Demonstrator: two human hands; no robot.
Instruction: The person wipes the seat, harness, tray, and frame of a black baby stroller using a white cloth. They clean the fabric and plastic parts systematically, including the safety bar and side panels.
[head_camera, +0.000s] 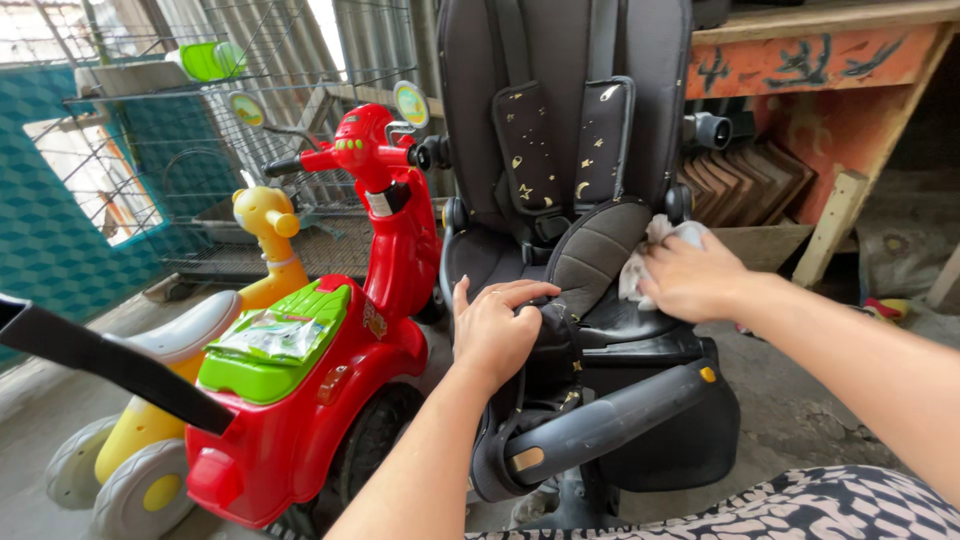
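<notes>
centrally, a black padded stroller seat (560, 150) is seen, upright, its quilted fabric back fitted with two harness pads (565, 140) printed with small gold stars and moons; a rounded grey crotch pad (595, 250) is curved down over the seat pan; the left hand (495, 330) is laid on the soft black fabric at the seat's front, fingers loosely spread and curled over the edge, nothing being gripped outright; the right hand (690, 280) is closed around a crumpled white cloth (650, 255), which is pressed against the right side of the seat, just beside the grey pad; a smooth, tubular black bumper bar (610, 415) with an orange button is slanted across the front, below both hands; beside the seat on the left, a glossy red plastic ride-on scooter (330, 400) is parked, its seat a ribbed bright green, with a crinkled clear packet (270, 338) resting on it; a yellow giraffe-shaped ride-on (260, 260) with grey wheels is set just behind the scooter; a wire cage (200, 150) and teal patterned wall are seen behind; a rough wooden table (830, 60) with orange-painted front is placed at the upper right, stacked brown tiles (740, 180) being tucked beneath it; black-and-white patterned cloth is visible at the bottom edge.
</notes>
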